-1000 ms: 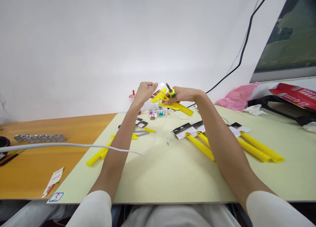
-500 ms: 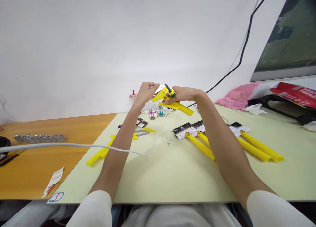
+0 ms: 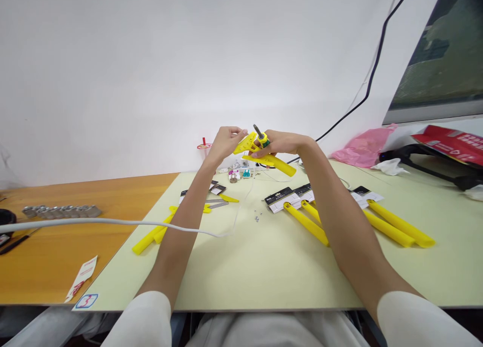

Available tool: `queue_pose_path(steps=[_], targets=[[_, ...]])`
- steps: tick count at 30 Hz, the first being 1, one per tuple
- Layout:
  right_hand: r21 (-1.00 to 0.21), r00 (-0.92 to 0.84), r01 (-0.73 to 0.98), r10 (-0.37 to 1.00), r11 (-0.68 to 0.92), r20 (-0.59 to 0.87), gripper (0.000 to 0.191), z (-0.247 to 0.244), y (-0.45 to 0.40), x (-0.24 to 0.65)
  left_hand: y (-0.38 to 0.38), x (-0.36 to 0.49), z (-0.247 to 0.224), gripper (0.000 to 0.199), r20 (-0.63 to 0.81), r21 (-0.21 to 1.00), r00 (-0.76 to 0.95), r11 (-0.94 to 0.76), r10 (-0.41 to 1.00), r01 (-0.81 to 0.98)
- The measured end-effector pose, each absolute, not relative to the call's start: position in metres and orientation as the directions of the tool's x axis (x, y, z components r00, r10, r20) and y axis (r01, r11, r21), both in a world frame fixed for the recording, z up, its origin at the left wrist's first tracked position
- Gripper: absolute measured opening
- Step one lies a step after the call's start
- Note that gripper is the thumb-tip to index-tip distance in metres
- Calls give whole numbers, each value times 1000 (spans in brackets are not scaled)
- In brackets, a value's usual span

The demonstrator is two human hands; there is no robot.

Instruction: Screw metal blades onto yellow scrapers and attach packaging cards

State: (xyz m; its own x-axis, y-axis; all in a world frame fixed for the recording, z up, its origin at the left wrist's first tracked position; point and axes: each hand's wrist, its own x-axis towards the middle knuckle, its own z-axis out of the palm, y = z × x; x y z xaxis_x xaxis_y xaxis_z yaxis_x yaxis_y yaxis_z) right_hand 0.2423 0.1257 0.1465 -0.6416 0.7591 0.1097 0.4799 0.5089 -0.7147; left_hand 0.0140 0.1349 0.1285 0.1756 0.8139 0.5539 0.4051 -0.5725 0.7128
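Left hand (image 3: 225, 141) edged right, bringing hands close around yellow plastic long-handled tool (image 3: 283, 166); left pinch narrow, contents unclear. Right hand (image 3: 285, 141) held tool plus yellow-green screwdriver (image 3: 263, 140), above far middle of pale-green tabletop (image 3: 234, 276).

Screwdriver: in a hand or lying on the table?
In a hand: the right hand grips the screwdriver, whose metal shaft sticks out past the fingers, pointing up and left in view.

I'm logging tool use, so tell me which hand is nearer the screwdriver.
Right. The right hand holds the screwdriver; the left hand is apart from it, to its left, by the yellow part, though whether it touches that is unclear.
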Motion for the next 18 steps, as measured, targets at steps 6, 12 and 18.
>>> queue_pose_path(steps=[6, 12, 18], targets=[[-716, -623, 497, 776, 491, 99, 47, 148, 123, 241, 136, 16, 132, 26, 587, 760, 48, -571, 808, 312], [-738, -644, 456, 757, 498, 113, 47, 147, 123, 241, 135, 19, 129, 25, 575, 744, 76, -559, 815, 365], [-731, -637, 455, 759, 509, 132, 46, 147, 124, 241, 129, 24, 128, 25, 546, 747, 156, -563, 823, 354]])
